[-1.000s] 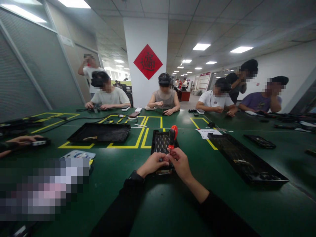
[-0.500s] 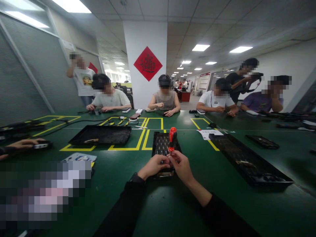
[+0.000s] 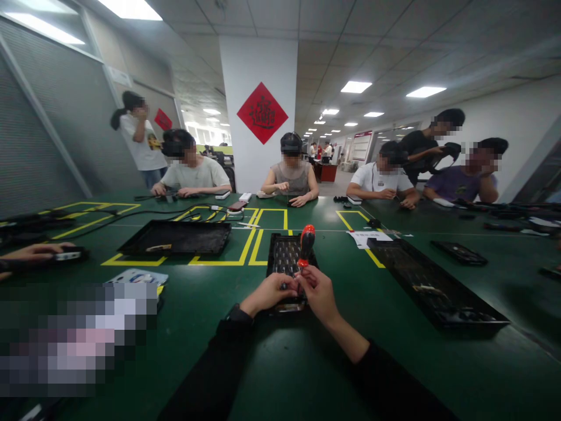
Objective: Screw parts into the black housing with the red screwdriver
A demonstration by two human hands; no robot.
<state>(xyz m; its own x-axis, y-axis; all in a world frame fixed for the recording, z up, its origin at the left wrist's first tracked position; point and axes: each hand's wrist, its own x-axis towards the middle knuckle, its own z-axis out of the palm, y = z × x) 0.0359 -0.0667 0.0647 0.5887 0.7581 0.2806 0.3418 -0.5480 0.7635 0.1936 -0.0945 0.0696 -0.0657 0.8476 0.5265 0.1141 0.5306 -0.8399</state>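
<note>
A screwdriver [image 3: 307,245] with a red and black handle stands almost upright, handle on top, above a narrow black tray [image 3: 287,248]. My right hand [image 3: 322,294] is closed in a pinch just below the handle, around the shaft. Its fingertips meet those of my left hand [image 3: 269,292], which is also pinched. A small dark piece shows at my left fingers, too small to name, and the screwdriver's tip is hidden between the hands. Rows of small shiny pieces lie in the tray under both hands.
A wide black tray [image 3: 175,238] lies ahead on the left, a long one [image 3: 438,283] on the right. A black flat device [image 3: 459,252] sits beyond that. Another person's hand [image 3: 35,252] rests at the far left. Several people sit or stand across the green table.
My hands keep the same pinch at the screwdriver, whose handle leans slightly more to the right. The view has shifted a little. A standing person at back left has turned.
</note>
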